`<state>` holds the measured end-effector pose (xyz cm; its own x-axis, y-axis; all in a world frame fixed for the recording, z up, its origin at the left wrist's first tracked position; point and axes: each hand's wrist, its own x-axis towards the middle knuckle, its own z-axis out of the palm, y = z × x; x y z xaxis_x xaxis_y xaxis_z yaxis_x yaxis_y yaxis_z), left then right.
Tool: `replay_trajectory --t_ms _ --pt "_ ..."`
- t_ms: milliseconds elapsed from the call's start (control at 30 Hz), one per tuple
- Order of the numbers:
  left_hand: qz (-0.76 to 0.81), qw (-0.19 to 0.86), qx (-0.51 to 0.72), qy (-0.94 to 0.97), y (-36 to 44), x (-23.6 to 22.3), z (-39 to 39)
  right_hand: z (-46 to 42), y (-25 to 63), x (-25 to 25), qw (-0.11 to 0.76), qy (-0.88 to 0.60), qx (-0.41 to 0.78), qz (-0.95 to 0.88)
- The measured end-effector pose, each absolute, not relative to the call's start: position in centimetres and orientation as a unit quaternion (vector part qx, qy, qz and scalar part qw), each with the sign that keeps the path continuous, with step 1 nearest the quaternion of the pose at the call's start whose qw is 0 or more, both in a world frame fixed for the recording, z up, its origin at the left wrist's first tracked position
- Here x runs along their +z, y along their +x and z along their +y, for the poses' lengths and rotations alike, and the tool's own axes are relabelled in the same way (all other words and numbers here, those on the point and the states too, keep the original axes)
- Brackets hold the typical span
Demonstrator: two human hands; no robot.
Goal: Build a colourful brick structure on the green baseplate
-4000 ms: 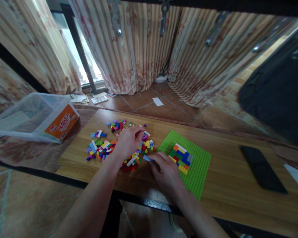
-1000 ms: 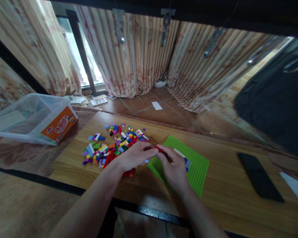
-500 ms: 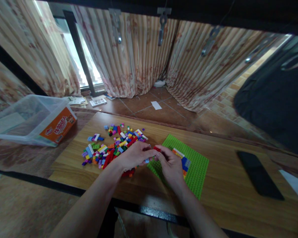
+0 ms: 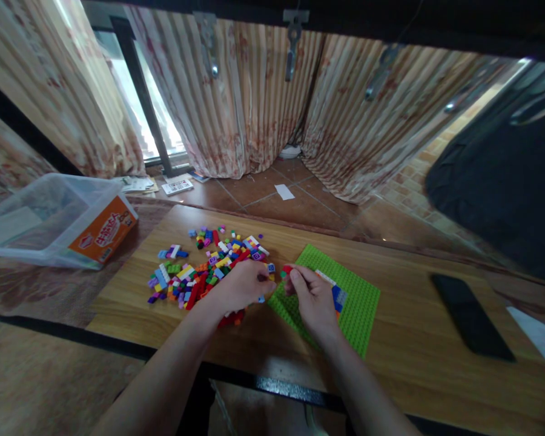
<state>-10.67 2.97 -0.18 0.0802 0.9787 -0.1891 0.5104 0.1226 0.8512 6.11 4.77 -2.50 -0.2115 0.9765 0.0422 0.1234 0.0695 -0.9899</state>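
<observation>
My right hand is closed, with a small red toy brick pinched between thumb and fingertips. A bit of green shows just under that brick; whether it is joined to it I cannot tell. Behind this hand lies a green baseplate with a built patch of blue, grey, white and orange bricks, partly hidden. Over the right side of the loose brick pile hovers my left hand, thumb and fingers apart, nothing visible between them. A blue brick sits just beyond its fingertips.
At the left stands a clear plastic bin with an orange label. A black phone-like slab and a white sheet lie on the right of the wooden table. Curtains hang beyond it.
My hands were together at the red brick and have parted. The left hand has drawn back leftward toward the pile; the right hand keeps the red brick. The view has shifted slightly.
</observation>
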Motion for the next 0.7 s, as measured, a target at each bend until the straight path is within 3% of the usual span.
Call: replay_trajectory --t_ms 67,200,433,700 --pt "0.641 0.373 0.274 0.612 -10.9 -0.4 3.0 4.8 6.1 -2.5 0.426 -0.463 0.501 -0.594" --pt "0.646 0.37 0.283 0.604 -10.8 -0.2 2.9 4.7 6.0 -2.6 0.42 -0.462 0.489 -0.609" --pt "0.559 0.459 0.314 0.615 -10.6 0.8 2.9 4.4 5.5 -2.3 0.432 -0.436 0.464 -0.639" --pt "0.579 0.489 0.295 0.582 -10.7 0.5 3.0 5.4 7.3 -1.1 0.452 -0.472 0.5 -0.569"
